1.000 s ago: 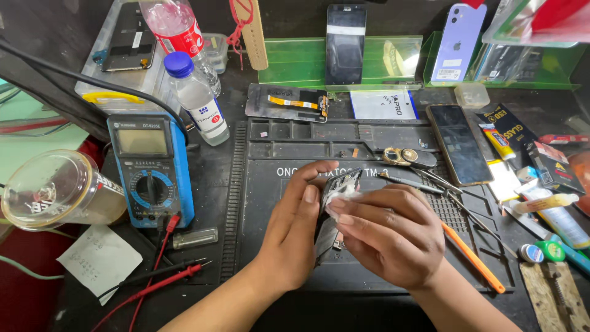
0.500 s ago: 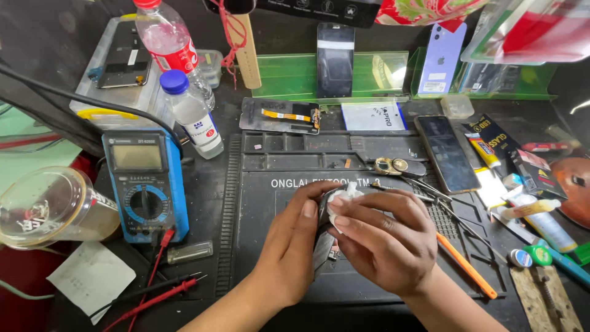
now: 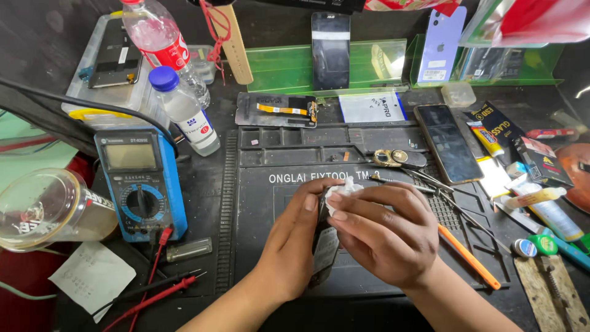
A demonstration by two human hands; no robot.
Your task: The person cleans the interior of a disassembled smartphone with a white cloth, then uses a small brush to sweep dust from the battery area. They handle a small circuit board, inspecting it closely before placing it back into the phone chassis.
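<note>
Dark phone part (image 3: 324, 243) stands edge-on, mostly hidden.

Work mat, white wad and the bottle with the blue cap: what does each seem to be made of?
Work mat: looks like matte dark rubber or silicone, with moulded trays and ribbed edges. White wad under the right hand: probably tissue or cotton, soft and crumpled. Bottle with the blue cap: clear glossy plastic, liquid visible through it.
</note>
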